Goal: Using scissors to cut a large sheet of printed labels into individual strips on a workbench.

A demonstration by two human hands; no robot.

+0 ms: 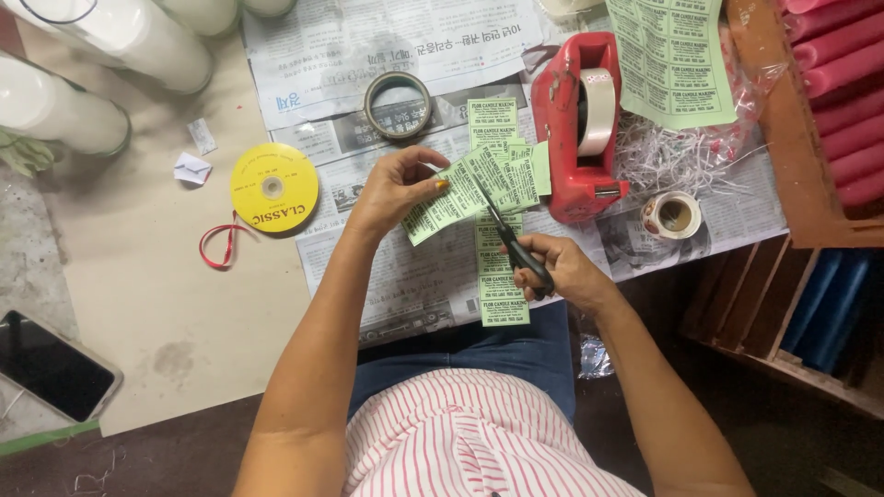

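Note:
My left hand (396,189) pinches a strip of light green printed labels (456,198), held at a slant above the table. In my right hand (562,269) is a pair of black-handled scissors (511,241), blades pointing up into the strip near its middle. Under both hands a column of cut green labels (500,276) lies on the newspaper (405,276), running from the table's front edge up toward the tape roll. A few more cut labels (529,170) sit fanned beside the red dispenser.
A red tape dispenser (580,129) stands right of my hands, a green label sheet (672,60) behind it. A yellow ribbon spool (273,188) with red ribbon, a tape roll (399,104), white candles (120,37), a phone (53,365) and red candles (843,101) surround the spot.

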